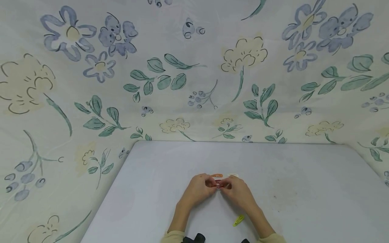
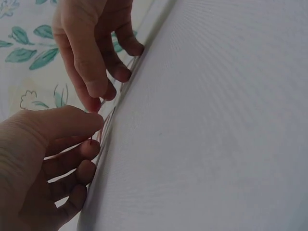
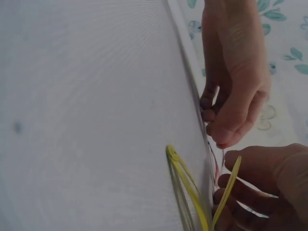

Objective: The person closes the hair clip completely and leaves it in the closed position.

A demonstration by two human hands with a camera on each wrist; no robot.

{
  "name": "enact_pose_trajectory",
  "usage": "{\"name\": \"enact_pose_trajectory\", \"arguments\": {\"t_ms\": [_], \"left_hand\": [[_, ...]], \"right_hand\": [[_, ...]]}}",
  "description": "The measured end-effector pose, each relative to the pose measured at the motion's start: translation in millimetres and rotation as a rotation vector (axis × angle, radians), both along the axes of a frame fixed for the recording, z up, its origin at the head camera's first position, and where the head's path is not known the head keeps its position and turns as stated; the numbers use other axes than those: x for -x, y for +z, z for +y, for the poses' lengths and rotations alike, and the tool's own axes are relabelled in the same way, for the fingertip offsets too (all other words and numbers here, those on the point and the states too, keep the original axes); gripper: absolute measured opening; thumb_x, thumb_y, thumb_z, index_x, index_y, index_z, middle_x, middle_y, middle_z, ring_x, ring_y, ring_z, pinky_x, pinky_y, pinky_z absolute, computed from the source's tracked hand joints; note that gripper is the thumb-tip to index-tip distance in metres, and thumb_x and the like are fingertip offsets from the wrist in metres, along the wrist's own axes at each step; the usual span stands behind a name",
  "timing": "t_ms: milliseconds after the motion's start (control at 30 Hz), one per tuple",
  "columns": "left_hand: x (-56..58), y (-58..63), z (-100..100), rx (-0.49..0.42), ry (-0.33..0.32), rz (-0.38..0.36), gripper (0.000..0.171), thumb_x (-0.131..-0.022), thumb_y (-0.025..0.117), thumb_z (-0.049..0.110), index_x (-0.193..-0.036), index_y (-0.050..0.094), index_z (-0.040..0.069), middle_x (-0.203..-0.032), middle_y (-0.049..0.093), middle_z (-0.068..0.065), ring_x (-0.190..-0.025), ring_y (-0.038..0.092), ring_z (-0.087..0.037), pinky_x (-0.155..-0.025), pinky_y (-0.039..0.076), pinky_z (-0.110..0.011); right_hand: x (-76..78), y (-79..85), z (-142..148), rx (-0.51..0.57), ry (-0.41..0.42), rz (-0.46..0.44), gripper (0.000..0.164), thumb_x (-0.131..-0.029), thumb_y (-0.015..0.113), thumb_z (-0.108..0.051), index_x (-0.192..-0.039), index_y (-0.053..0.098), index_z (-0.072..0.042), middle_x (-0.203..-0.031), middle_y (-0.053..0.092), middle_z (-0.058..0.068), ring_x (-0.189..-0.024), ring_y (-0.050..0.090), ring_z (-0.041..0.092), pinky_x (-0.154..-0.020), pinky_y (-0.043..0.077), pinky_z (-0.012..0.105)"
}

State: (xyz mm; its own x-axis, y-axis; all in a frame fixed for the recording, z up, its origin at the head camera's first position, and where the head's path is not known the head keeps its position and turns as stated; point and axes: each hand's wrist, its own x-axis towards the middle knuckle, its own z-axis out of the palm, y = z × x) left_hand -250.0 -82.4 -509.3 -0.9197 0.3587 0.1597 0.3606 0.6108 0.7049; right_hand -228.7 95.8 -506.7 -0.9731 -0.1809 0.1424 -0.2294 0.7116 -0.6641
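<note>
Over the middle of the white table, my left hand [image 1: 199, 188] and right hand [image 1: 238, 193] meet, fingertips almost together. Between them they pinch a small red hair clip [image 1: 218, 186], mostly hidden by the fingers. In the left wrist view, a thin red edge of the clip [image 2: 101, 134] shows at the left thumb and index finger. An orange hair clip [image 1: 217, 175] lies just beyond the left fingers. Behind the right hand, a white hair clip [image 1: 233, 174] is partly covered. A yellow-green snap hair clip [image 1: 238, 220] lies nearer, beside the right forearm.
The white tabletop [image 1: 146, 189] ends at a far edge against a floral cloth [image 1: 194, 128]. Small dark specks [image 1: 275, 196] mark the surface to the right. Black objects [image 1: 197, 238] stand at the near edge between the sleeves.
</note>
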Motion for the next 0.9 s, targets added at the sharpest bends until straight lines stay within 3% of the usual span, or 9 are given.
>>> {"name": "enact_pose_trajectory", "arguments": {"t_ms": [333,600,900], "left_hand": [[-0.5,-0.9,1.4,0.076,0.008,-0.011,0.005,-0.078,0.076,0.016,-0.079,0.072,0.018,-0.076,0.056,0.010,-0.078,0.049,-0.008,-0.071,0.041,-0.026],[-0.7,-0.1,1.0,0.050,0.000,-0.011,0.012,-0.078,0.078,0.016,-0.088,0.072,0.015,-0.078,0.058,0.006,-0.077,0.049,-0.009,-0.069,0.041,-0.026],[-0.3,2.2,-0.8,-0.012,-0.002,-0.064,0.019,-0.081,0.076,0.015,-0.098,0.071,0.012,-0.085,0.060,0.004,-0.079,0.052,-0.010,-0.070,0.044,-0.026]], "right_hand": [[-1.5,1.2,0.3,-0.024,0.019,-0.027,0.013,-0.082,0.077,-0.008,-0.095,0.076,-0.008,-0.085,0.065,-0.004,-0.076,0.055,0.009,-0.066,0.046,0.027],[-1.4,1.1,0.9,-0.008,0.018,-0.026,0.013,-0.082,0.076,-0.007,-0.095,0.075,-0.007,-0.084,0.065,-0.004,-0.075,0.054,0.009,-0.066,0.046,0.026],[-0.2,0.9,3.2,0.045,0.029,-0.012,0.015,-0.083,0.077,-0.009,-0.098,0.075,-0.008,-0.086,0.066,-0.004,-0.078,0.057,0.009,-0.068,0.048,0.025]]}}
